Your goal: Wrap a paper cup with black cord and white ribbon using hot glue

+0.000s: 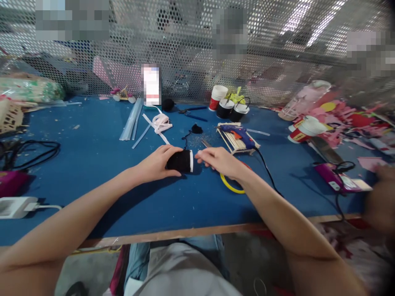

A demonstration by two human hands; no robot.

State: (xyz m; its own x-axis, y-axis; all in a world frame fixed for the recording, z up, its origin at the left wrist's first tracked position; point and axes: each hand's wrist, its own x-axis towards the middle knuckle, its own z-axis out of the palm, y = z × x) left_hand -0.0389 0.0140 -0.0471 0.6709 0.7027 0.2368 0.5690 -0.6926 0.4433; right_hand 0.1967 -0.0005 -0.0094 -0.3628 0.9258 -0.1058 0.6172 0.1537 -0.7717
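My left hand [157,163] is wrapped round a paper cup covered in black yarn [180,160], lying on its side on the blue table [101,148], white rim to the right. My right hand [219,160] sits just right of the rim with fingers pinched together; what they hold is too small to make out. A thin black yarn strand [186,137] runs from the cup up to a small black clump [196,129]. Under my right wrist lies a yellow ring [230,186].
A blue glue gun [239,135] rests on a rack of wooden sticks, its black cord trailing right. Glue sticks [131,119], white ribbon [160,122], scissors [193,113], cups [228,105] and pink paper scraps [333,119] lie about. A mesh screen backs the table. Another person's hand [381,197] is at the right edge.
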